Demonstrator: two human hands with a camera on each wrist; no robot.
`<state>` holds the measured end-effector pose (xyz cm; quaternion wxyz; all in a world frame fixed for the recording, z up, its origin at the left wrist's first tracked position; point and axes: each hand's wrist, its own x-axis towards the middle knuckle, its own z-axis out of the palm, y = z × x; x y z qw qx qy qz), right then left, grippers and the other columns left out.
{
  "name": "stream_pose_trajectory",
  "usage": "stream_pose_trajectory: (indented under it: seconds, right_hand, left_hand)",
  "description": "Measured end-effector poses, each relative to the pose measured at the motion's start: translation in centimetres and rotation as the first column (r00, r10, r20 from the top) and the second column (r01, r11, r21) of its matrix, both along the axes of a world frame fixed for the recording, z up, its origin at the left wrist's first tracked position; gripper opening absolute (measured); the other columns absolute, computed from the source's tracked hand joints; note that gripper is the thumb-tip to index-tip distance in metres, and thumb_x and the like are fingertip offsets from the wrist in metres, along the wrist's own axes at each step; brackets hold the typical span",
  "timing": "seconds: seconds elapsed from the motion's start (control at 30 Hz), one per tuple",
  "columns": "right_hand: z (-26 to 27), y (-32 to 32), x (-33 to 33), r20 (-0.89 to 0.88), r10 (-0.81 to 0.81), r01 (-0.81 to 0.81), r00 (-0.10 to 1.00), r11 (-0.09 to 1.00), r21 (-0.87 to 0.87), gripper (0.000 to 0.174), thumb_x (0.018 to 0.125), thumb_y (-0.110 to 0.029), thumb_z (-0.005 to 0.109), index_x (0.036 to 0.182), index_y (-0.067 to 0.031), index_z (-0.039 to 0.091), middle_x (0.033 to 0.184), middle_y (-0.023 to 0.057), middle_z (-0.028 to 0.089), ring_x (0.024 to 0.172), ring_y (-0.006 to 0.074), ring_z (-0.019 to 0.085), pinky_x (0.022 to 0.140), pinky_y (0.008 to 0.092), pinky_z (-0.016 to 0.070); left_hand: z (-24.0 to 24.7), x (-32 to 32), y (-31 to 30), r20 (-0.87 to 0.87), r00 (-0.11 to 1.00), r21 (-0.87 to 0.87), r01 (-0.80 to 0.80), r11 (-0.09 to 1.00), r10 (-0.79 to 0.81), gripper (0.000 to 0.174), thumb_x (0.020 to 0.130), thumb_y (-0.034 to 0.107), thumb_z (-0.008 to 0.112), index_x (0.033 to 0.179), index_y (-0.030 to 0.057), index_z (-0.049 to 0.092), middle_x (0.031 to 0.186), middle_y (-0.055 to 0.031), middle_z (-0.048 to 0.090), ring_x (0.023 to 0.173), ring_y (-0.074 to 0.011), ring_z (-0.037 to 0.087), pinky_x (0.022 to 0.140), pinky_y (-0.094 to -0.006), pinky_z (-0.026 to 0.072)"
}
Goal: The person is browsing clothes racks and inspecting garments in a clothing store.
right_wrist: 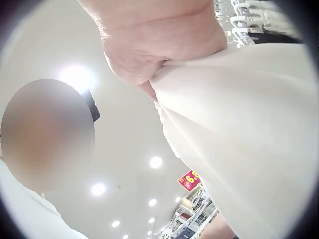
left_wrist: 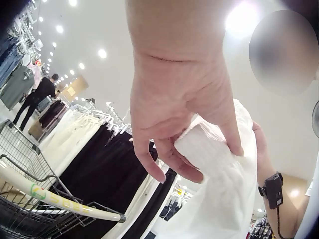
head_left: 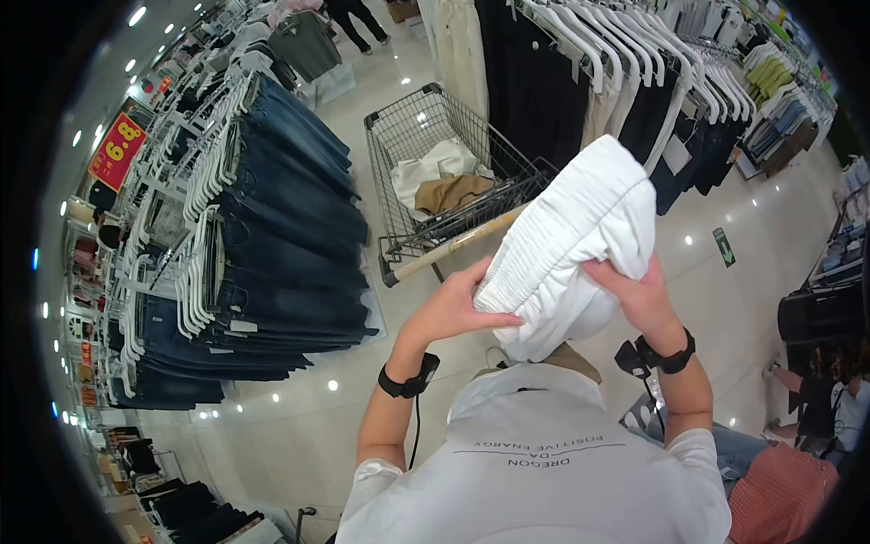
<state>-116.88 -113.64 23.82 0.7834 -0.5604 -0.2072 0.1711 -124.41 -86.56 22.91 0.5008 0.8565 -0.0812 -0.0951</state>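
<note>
A folded white garment (head_left: 580, 236) with a gathered elastic waistband is held up in front of the chest in the head view. At its lower left edge the left hand (head_left: 462, 304) pinches the waistband between thumb and fingers; the left wrist view shows this hand (left_wrist: 184, 104) on the white cloth (left_wrist: 214, 154). The right hand (head_left: 639, 295) grips the garment's right side, its thumb on the cloth. In the right wrist view, cloth (right_wrist: 239, 114) hangs from the right hand (right_wrist: 159, 45), whose fingers are mostly hidden.
Ahead stands a wire shopping cart (head_left: 385, 136) holding white cloth (head_left: 435, 163) and a brown item (head_left: 451, 192). Racked jeans (head_left: 290, 218) fill the left side. Dark and pale trousers (head_left: 526, 82) hang at the upper right. A pink checked item (head_left: 784, 494) is at the lower right.
</note>
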Motion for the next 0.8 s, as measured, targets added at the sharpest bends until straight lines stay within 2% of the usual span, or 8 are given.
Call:
stream_pose_trajectory:
  seconds: [0.13, 0.27, 0.33, 0.47, 0.6, 0.67, 0.7, 0.8]
  right_hand:
    - [1.0, -0.5, 0.7, -0.056, -0.079, 0.082, 0.995, 0.995, 0.050, 0.051, 0.093, -0.006, 0.076, 0.139, 0.0022, 0.055, 0.131, 0.0083, 0.066, 0.118, 0.0159, 0.063, 0.103, 0.0311, 0.0481]
    - [0.7, 0.1, 2.2, 0.009, -0.173, 0.173, 0.985, 0.985, 0.028, 0.047, 0.092, -0.014, 0.077, 0.133, 0.0029, 0.061, 0.124, 0.0083, 0.070, 0.110, 0.0146, 0.065, 0.097, 0.0297, 0.0498]
    - [0.3, 0.5, 3.0, 0.071, -0.147, 0.156, 0.987, 0.977, -0.146, 0.044, 0.091, -0.017, 0.079, 0.128, 0.0026, 0.066, 0.118, 0.0071, 0.072, 0.105, 0.0128, 0.067, 0.094, 0.0288, 0.0508]
    - [-0.7, 2.7, 3.5, -0.025, -0.027, 0.017, 0.999, 0.948, -0.319, 0.045, 0.090, -0.021, 0.081, 0.126, 0.0025, 0.067, 0.116, 0.0064, 0.073, 0.102, 0.0114, 0.067, 0.093, 0.0283, 0.0514]
    - [-4.2, 6.4, 2.6, 0.106, -0.053, 0.080, 0.993, 0.959, -0.271, 0.061, 0.092, -0.025, 0.080, 0.141, 0.0031, 0.056, 0.129, 0.0114, 0.068, 0.115, 0.0164, 0.064, 0.100, 0.0319, 0.0492]
    - [-6.2, 8.1, 1.2, 0.317, -0.391, 0.463, 0.864, 0.864, -0.199, 0.075, 0.095, -0.026, 0.077, 0.153, 0.0017, 0.040, 0.145, 0.0172, 0.054, 0.132, 0.0255, 0.054, 0.109, 0.0382, 0.0445]
    - [-5.2, 8.3, 0.1, 0.435, -0.336, 0.455, 0.835, 0.867, -0.204, 0.082, 0.096, -0.025, 0.074, 0.159, 0.0006, 0.028, 0.153, 0.0208, 0.043, 0.141, 0.0325, 0.046, 0.114, 0.0437, 0.0402]
    - [-2.3, 7.9, -3.8, 0.613, -0.082, 0.183, 0.786, 0.977, -0.105, 0.082, 0.094, -0.021, 0.074, 0.159, 0.0013, 0.029, 0.150, 0.0211, 0.046, 0.139, 0.0321, 0.049, 0.114, 0.0440, 0.0402]
  left_hand:
    - [-0.4, -2.0, 1.6, -0.348, 0.937, -0.189, -0.046, 0.981, -0.023, 0.068, 0.081, 0.021, 0.089, 0.137, -0.0019, 0.058, 0.122, -0.0075, 0.071, 0.107, -0.0160, 0.065, 0.095, -0.0315, 0.0510]
    - [0.5, -5.2, 4.2, -0.387, 0.921, -0.324, -0.090, 0.942, -0.045, 0.055, 0.084, 0.025, 0.087, 0.128, -0.0032, 0.067, 0.119, -0.0075, 0.073, 0.109, -0.0108, 0.065, 0.096, -0.0288, 0.0509]
    - [0.5, -7.1, 4.5, -0.252, 0.968, -0.713, -0.182, 0.677, -0.004, 0.054, 0.084, 0.025, 0.085, 0.127, -0.0034, 0.068, 0.119, -0.0075, 0.073, 0.108, -0.0112, 0.066, 0.096, -0.0275, 0.0505]
    - [3.4, -7.3, 2.2, -0.277, 0.956, -0.831, -0.287, 0.477, 0.093, 0.075, 0.088, 0.032, 0.080, 0.144, -0.0059, 0.050, 0.133, -0.0122, 0.067, 0.116, -0.0186, 0.068, 0.101, -0.0309, 0.0513]
    - [4.9, -6.0, 1.1, -0.228, 0.970, -0.908, -0.245, 0.340, 0.089, 0.056, 0.106, 0.030, 0.061, 0.147, -0.0055, 0.045, 0.137, -0.0139, 0.064, 0.122, -0.0197, 0.065, 0.104, -0.0338, 0.0524]
    - [5.1, -5.0, 0.0, -0.181, 0.965, -0.899, -0.240, 0.366, 0.188, 0.045, 0.110, 0.026, 0.052, 0.144, -0.0040, 0.048, 0.133, -0.0130, 0.065, 0.120, -0.0186, 0.066, 0.102, -0.0337, 0.0535]
    - [5.1, -4.7, -0.3, -0.189, 0.946, -0.871, -0.286, 0.399, 0.264, 0.047, 0.111, 0.029, 0.049, 0.145, -0.0037, 0.048, 0.136, -0.0142, 0.064, 0.122, -0.0205, 0.065, 0.105, -0.0347, 0.0517]
    - [5.3, -4.1, -1.4, -0.224, 0.887, -0.864, -0.372, 0.339, 0.403, 0.040, 0.109, 0.029, 0.056, 0.136, -0.0004, 0.055, 0.127, -0.0095, 0.068, 0.112, -0.0141, 0.068, 0.098, -0.0314, 0.0537]
